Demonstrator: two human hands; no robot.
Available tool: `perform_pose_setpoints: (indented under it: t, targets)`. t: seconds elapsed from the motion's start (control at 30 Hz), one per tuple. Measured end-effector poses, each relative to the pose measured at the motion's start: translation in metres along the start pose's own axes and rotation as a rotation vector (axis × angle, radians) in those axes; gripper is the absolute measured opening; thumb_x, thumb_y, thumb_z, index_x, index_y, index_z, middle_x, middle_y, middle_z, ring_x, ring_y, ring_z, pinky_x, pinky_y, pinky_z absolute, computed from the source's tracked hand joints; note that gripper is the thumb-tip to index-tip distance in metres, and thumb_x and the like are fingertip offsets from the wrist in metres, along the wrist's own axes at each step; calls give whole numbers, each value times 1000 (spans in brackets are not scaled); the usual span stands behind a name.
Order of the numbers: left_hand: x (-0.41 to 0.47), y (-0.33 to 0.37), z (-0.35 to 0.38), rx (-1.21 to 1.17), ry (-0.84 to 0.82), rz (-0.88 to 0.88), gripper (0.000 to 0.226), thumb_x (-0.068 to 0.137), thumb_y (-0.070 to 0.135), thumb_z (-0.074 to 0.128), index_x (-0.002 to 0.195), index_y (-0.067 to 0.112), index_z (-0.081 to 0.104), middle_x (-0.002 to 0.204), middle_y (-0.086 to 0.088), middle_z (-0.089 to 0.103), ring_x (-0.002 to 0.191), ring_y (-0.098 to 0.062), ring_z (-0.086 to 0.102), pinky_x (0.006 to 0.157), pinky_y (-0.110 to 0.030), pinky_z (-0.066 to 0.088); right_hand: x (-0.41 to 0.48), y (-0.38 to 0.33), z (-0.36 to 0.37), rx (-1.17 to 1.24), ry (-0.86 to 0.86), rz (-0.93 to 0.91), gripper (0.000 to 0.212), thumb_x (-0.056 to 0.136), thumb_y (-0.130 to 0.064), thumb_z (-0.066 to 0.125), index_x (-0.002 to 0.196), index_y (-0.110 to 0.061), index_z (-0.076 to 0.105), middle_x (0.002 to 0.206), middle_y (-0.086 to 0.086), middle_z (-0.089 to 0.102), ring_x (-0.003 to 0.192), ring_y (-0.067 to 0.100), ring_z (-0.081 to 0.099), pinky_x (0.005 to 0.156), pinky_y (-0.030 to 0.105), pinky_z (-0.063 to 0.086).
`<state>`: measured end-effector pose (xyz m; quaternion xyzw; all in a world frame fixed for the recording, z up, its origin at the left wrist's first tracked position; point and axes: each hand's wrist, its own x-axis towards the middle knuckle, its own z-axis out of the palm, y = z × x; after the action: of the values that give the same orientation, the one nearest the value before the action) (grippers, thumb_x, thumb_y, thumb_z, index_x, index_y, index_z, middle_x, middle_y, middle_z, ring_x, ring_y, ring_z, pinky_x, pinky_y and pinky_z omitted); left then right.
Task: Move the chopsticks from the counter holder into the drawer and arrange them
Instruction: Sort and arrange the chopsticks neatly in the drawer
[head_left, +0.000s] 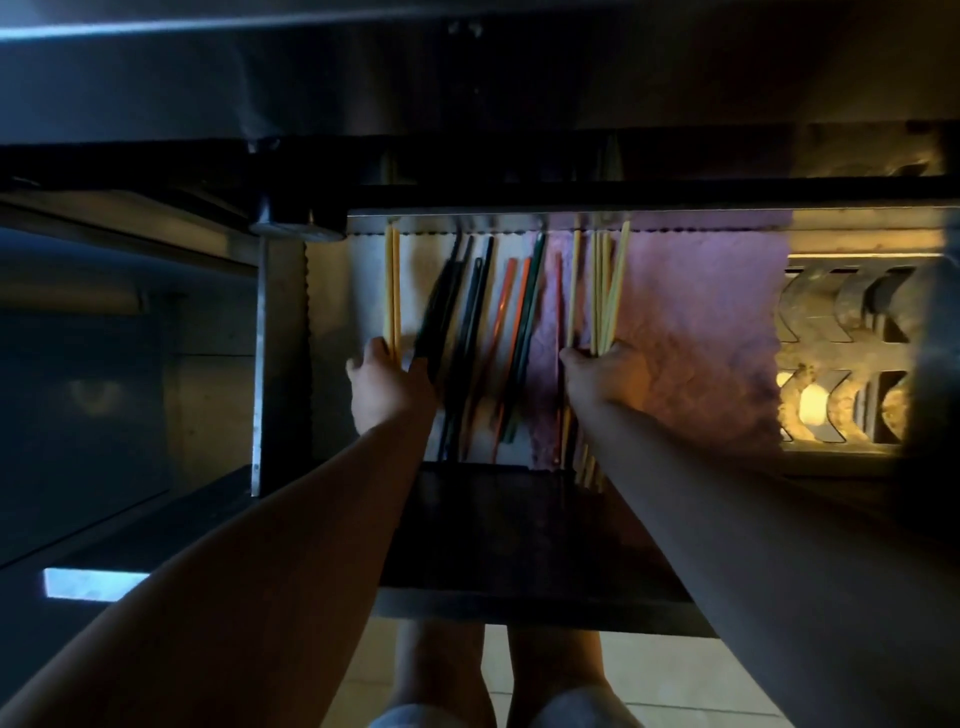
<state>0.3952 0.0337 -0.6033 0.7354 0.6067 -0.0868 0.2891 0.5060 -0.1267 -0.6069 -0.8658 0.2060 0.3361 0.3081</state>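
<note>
Chopsticks (506, 306) in drawer (363, 291): light, stiff, slippery; probably best held mid-length. Right hand (602, 379) fingers clench yellow bundle (605, 280); left hand (389, 389) grasp cannot be told.

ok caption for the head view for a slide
Left hand and right hand arranging coloured chopsticks in the open drawer

I see the drawer (363, 291) carrying chopsticks (511, 332) lengthwise between my left hand (387, 395) and right hand (602, 379); a cloth (691, 322) lies under and right of the right hand.
</note>
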Motion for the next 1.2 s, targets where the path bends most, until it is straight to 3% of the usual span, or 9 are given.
perform_pose_setpoints:
  t: [0.17,0.3,0.4,0.47,0.7,0.83,0.93,1.07,1.2]
  targets:
    - [7,-3,1,38,-134,3,26,76,38,74,87,21,56,75,5,55,71,-20,55,60,-26,38,4,0,7,-45,45,16,46,72,-42,68,103,-9,70,98,13,72,92,34,68,74,36,55]
    - [8,-1,-1,-1,-221,-18,30,69,39,76,89,21,62,74,5,61,61,-11,55,47,-21,36,-3,-3,4,93,45,25,30,61,-43,60,68,-14,63,59,-1,61,64,27,66,52,24,45]
    - [7,3,2,-54,-297,-69,32,68,37,77,90,15,68,82,-6,70,74,-24,67,64,-32,56,-11,-5,-5,171,26,26,34,62,-45,55,54,-12,54,41,-2,50,44,11,54,38,17,31]
    - [2,9,3,-102,-282,-102,30,68,35,76,88,14,69,82,-9,71,79,-28,69,73,-39,58,-17,-4,-10,203,3,10,35,69,-40,58,50,-10,52,34,-6,47,31,5,46,31,15,28]
    - [-23,27,17,-164,-326,-124,52,61,42,86,98,19,58,92,-4,67,84,-25,65,69,-32,51,-33,-6,-23,404,-78,50,17,67,-35,63,62,-19,59,60,7,49,55,17,47,53,31,35]
    - [-22,29,24,-208,-319,-157,48,64,37,86,99,12,65,93,-9,71,87,-27,69,77,-39,57,-35,-5,-28,431,-121,78,23,62,-40,64,53,-20,62,50,2,44,45,17,42,46,29,32]
    - [-27,33,28,-213,-299,-117,30,68,29,81,88,13,65,80,-5,68,82,-28,69,68,-33,54,-35,-4,-33,462,-157,81,22,65,-37,64,49,-22,61,44,-3,41,36,15,39,40,23,31]
    - [-36,42,33,-215,-331,-57,27,73,27,75,93,14,64,85,-8,70,83,-30,68,73,-39,56,-37,-7,-38,440,-154,93,23,67,-38,63,49,-24,63,49,-1,46,40,15,42,42,24,32]
    - [-42,51,36,-197,-387,-30,23,75,31,75,89,20,61,81,-2,67,77,-27,65,67,-32,51,-38,-7,-41,486,-170,105,31,76,-32,64,48,-21,62,48,-3,49,38,14,43,41,21,33]
